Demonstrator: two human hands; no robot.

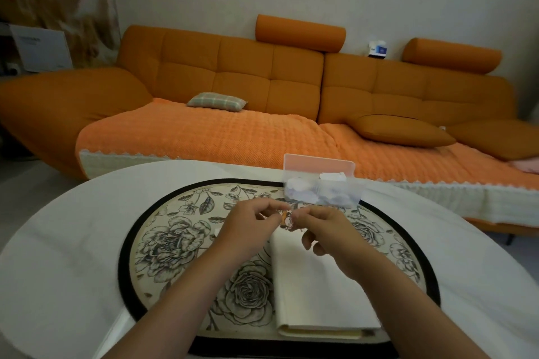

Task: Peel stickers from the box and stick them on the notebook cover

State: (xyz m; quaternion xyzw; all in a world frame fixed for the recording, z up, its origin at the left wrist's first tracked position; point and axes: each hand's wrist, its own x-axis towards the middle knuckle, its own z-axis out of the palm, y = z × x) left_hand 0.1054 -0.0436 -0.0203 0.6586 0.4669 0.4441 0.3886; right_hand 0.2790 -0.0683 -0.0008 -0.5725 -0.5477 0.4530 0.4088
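Paper sticker (285,218): small printed piece in orange and dark tones, held in the air above the mat, at about 12 o'clock from the notebook's far edge.
Handling: probably near weightless, thin and floppy; apt to curl, crease or tear, and to cling to skin once the backing parts. Too small here to tell whether the backing is off.
Where to hold: best at the very rim, between thumb tip and forefinger tip, with the glue face kept off the pads.
Left hand (248,227): thumb and forefinger pinching the sticker's 9 o'clock edge, other fingers loosely curled.
Right hand (326,230): fingertips closed on the sticker's 3 o'clock edge, remaining fingers bent under and holding nothing.
Hands together: meeting at the sticker, fingertips almost touching, both raised off the desk.
Notebook (315,285): cream, closed, flat on the mat at 5 o'clock of its centre, directly below the hands; cover plain where visible.
Box (320,183): clear plastic with pink lid stood open, at 1 o'clock on the mat's rim, just beyond the hands; pale stickers inside.
Desk (58,256): round, white, carrying the black-rimmed floral mat (175,242).
Step, by judgement: peeling in hand; pressing onto the cover not yet done.
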